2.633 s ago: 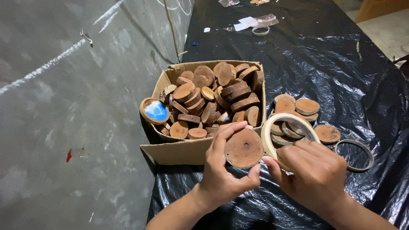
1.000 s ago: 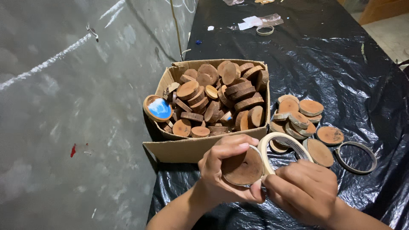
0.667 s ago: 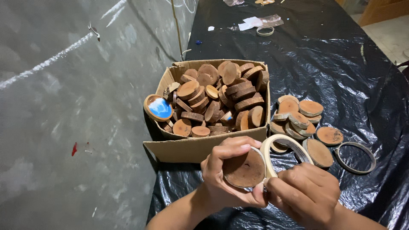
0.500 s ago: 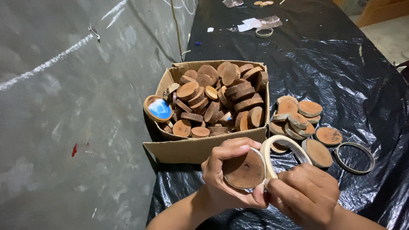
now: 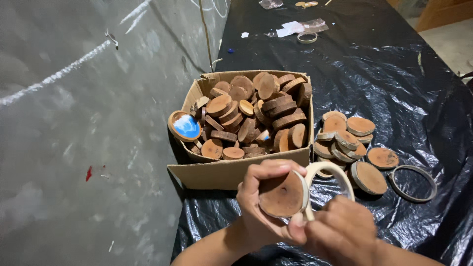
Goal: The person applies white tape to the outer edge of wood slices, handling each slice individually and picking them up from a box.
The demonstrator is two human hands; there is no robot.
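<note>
Head view: our left hand (image 5: 263,207) grips a wood slice (image 5: 282,195) while our right hand (image 5: 340,231) pinches the tape roll (image 5: 329,172) against its rim, a few taped slices (image 5: 345,140) done, the box (image 5: 236,172) full.

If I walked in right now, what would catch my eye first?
Probably the cardboard box heaped with round wood slices, one with a bright blue face at its left side. In front of it, the left hand grips a wood slice while the right hand holds a pale tape ring against it.
</note>
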